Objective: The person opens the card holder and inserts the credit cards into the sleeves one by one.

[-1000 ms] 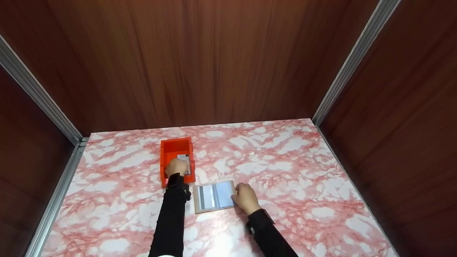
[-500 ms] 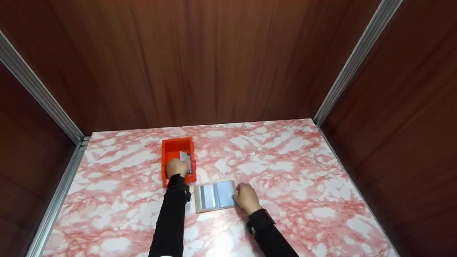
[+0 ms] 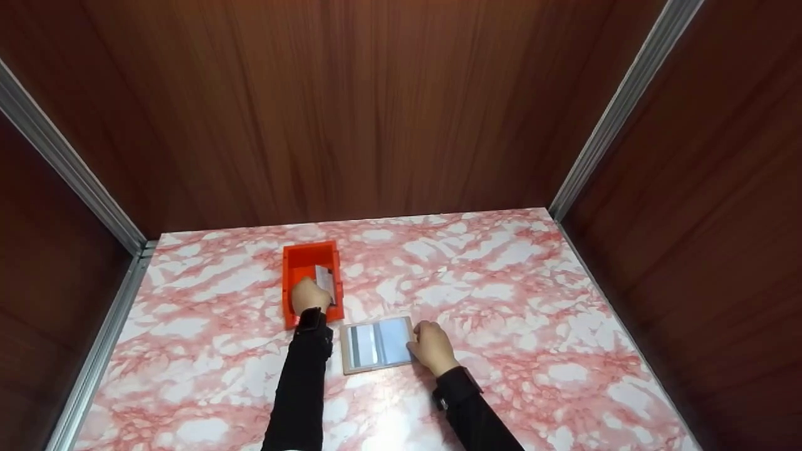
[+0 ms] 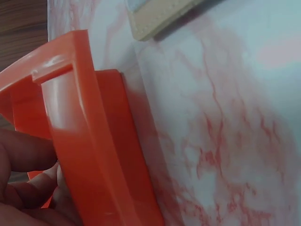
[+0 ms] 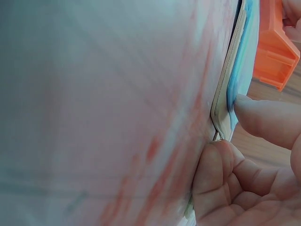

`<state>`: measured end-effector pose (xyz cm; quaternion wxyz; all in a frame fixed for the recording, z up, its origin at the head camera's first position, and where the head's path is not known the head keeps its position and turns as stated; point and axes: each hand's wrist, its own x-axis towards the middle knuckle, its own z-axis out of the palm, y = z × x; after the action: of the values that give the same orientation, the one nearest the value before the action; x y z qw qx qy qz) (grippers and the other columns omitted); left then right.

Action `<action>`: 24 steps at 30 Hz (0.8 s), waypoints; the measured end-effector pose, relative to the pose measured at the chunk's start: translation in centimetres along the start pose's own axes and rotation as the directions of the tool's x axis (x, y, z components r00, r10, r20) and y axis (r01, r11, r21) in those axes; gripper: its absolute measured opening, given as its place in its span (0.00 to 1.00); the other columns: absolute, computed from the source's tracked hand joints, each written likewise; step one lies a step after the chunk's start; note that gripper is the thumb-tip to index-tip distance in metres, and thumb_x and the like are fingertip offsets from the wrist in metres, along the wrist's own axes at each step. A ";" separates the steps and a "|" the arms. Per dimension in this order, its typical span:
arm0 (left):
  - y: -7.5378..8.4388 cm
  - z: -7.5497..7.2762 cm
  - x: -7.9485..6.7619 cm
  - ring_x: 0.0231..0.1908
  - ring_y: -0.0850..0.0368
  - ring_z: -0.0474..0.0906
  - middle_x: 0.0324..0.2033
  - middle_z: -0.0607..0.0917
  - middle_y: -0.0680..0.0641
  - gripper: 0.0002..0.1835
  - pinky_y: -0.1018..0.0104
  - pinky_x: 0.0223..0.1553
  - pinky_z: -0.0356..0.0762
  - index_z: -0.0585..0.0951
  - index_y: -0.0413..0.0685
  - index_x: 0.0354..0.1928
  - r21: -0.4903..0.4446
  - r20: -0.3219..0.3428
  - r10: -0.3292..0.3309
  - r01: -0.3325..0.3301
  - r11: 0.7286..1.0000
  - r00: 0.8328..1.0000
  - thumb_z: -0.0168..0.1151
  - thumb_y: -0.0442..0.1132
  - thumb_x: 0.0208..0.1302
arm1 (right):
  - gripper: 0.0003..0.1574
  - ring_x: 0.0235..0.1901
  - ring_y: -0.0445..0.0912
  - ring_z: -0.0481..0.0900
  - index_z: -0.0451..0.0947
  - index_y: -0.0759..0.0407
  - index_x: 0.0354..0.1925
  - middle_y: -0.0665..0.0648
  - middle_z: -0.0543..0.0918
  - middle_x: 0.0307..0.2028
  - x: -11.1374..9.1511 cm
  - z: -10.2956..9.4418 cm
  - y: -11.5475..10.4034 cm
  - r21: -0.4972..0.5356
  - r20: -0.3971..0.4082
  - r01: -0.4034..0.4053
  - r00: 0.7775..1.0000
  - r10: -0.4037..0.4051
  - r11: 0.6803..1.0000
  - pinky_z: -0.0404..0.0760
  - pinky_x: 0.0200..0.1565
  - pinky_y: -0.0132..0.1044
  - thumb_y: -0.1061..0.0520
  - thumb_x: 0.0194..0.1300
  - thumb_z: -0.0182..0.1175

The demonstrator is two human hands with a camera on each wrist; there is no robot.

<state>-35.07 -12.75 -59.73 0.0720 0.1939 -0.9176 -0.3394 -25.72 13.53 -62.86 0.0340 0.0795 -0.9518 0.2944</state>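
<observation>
An orange plastic bin [image 3: 310, 254] stands on the left of the table, and my left hand [image 3: 309, 295] reaches down into it. Beside those fingers a pale grey card [image 3: 324, 279] tilts up; the fingertips gripping it are partly hidden by the hand and bin wall. In the left wrist view, curled fingers [image 4: 28, 188] show behind the bin's side. To the right lies a tan card holder [image 3: 379, 344], spread open with clear plastic sleeves. My right hand [image 3: 433, 347] pinches its right edge, thumb [image 5: 263, 120] on the sleeve and curled fingers at the tan border.
The table [image 3: 476, 282] has a pink and white marbled top. Brown wood-grain panels [image 3: 376, 125] rise behind and at both sides, with metal rails [image 3: 620, 113] at the corners. The bin's near edge sits close to the card holder's upper left corner.
In the bin, the pale card has gone from lying flatter to tilting upward beside my left hand. The right hand and the card holder have stayed in place.
</observation>
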 end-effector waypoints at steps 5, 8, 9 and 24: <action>0.4 -0.6 -0.1 0.43 0.33 0.79 0.37 0.84 0.31 0.13 0.45 0.46 0.77 0.82 0.31 0.38 0.014 -0.024 0.011 -0.011 1.000 1.000 0.63 0.30 0.47 | 0.14 0.27 0.50 0.74 0.76 0.66 0.34 0.55 0.73 0.26 0.0 0.0 -0.1 -0.004 -0.014 0.009 1.000 -0.009 1.000 0.76 0.33 0.44 0.63 0.50 0.70; 0.6 -0.9 -0.3 0.42 0.33 0.80 0.36 0.85 0.31 0.12 0.45 0.46 0.77 0.82 0.30 0.37 0.029 -0.031 0.028 -0.027 0.999 0.999 0.61 0.30 0.50 | 0.13 0.27 0.50 0.74 0.75 0.66 0.33 0.55 0.74 0.26 0.0 0.0 -0.1 -0.007 -0.021 0.018 1.000 -0.018 1.000 0.76 0.33 0.44 0.63 0.50 0.69; 0.7 -1.0 -0.4 0.42 0.33 0.80 0.36 0.85 0.31 0.12 0.46 0.46 0.77 0.83 0.30 0.36 0.030 -0.036 0.035 -0.034 0.999 0.999 0.61 0.30 0.50 | 0.13 0.27 0.51 0.74 0.75 0.66 0.33 0.55 0.74 0.26 0.0 0.0 -0.1 -0.007 -0.021 0.019 1.000 -0.019 1.000 0.76 0.33 0.44 0.63 0.50 0.69; 1.1 -3.0 -1.3 0.36 0.32 0.80 0.29 0.85 0.32 0.07 0.43 0.39 0.77 0.83 0.30 0.29 -0.003 -0.066 0.140 -0.140 0.990 0.988 0.59 0.29 0.50 | 0.13 0.28 0.51 0.74 0.75 0.66 0.34 0.56 0.73 0.26 -0.1 -0.2 -0.2 0.003 -0.003 0.003 1.000 -0.003 1.000 0.76 0.35 0.45 0.63 0.51 0.68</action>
<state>-33.45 -13.23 -56.70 0.1266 0.1399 -0.9247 -0.3306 -25.59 13.45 -62.58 0.0358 0.0806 -0.9511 0.2961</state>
